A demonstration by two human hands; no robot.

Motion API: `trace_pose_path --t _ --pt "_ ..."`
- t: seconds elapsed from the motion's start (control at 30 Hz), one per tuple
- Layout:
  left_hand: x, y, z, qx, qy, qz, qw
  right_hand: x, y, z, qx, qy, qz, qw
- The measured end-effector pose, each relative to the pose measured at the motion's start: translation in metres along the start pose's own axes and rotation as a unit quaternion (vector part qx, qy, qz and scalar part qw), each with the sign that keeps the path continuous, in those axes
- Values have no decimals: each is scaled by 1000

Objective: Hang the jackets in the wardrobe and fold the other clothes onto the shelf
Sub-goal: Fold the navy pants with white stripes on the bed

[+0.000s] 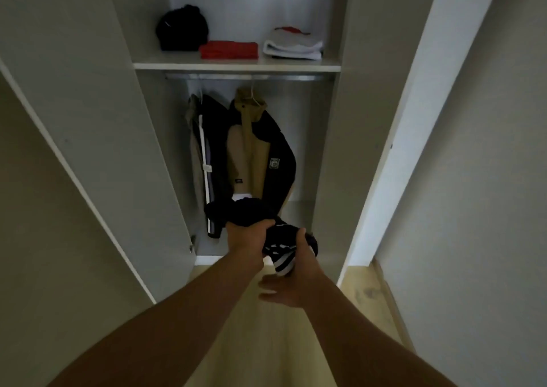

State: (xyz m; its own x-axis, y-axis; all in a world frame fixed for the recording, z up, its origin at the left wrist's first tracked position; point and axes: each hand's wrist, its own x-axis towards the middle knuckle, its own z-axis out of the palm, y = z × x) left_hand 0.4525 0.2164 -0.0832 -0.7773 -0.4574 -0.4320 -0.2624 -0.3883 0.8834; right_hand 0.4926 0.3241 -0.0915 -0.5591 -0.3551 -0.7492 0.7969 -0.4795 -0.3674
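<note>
We hold a soft, crumpled dark garment with white stripes (pixel 278 238) in front of the open wardrobe (pixel 88 120), low before the hanging jackets (pixel 260 150). Our left hand (pixel 247 238) clenches its bunched upper end; our right hand (pixel 291 277) pinches the lower part, other fingers spread. The bundle slants down to the right, between both grips.

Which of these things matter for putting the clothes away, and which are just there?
Part of the job: dark striped garment in both hands (left hand, right hand); hanging jackets; rail; shelf; folded clothes.

Just there: wardrobe door; wooden floor.
</note>
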Motion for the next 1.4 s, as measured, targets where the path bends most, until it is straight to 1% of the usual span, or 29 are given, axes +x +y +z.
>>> trace_pose_path --t 0.1,0.2,0.23,0.33,0.37,0.43,0.5,0.57,0.67,0.73,0.77,0.83,0.93,1.0,1.13,1.27,1.4 --pt "16 19 14 4 30 35 999 12 -37 20 1 -7 -61 998" --pt "33 40 24 22 52 79 995 19 -63 46 -16 -56 -71 996" --pt "41 48 27 17 52 88 995 23 -72 57 -26 -52 -80 995" --pt "69 77 32 -29 50 89 994 39 -104 95 -47 25 -131 990" --pt "80 87 33 -43 51 83 994 45 -114 108 -47 37 -147 987" --pt "105 106 34 -61 51 66 995 61 -133 135 -49 29 -171 984" --pt "130 130 35 -93 31 47 994 76 -153 167 -76 32 -203 976" --pt "156 161 35 -136 -1 26 990 91 -173 203 -111 39 -261 958" --pt "197 221 33 -199 -82 18 976 107 -208 261 -130 29 -333 933" --pt "219 269 32 -230 -145 33 962 112 -235 302 -141 7 -367 919" --pt "233 294 31 -241 -162 41 956 113 -250 324 -147 -5 -381 913" --pt "261 340 30 -237 -168 55 955 116 -275 367 -155 -34 -399 903" --pt "291 400 33 -273 -198 71 939 119 -313 418 -178 -55 -449 874" --pt "311 433 36 -266 -188 99 940 121 -336 448 -195 -65 -460 864" --pt "353 483 50 -256 -156 142 943 139 -382 500 -232 -82 -455 856" --pt "397 520 61 -285 -157 191 926 169 -422 541 -247 -121 -459 845" --pt "429 568 70 -286 -106 234 923 189 -460 586 -248 -174 -457 836"
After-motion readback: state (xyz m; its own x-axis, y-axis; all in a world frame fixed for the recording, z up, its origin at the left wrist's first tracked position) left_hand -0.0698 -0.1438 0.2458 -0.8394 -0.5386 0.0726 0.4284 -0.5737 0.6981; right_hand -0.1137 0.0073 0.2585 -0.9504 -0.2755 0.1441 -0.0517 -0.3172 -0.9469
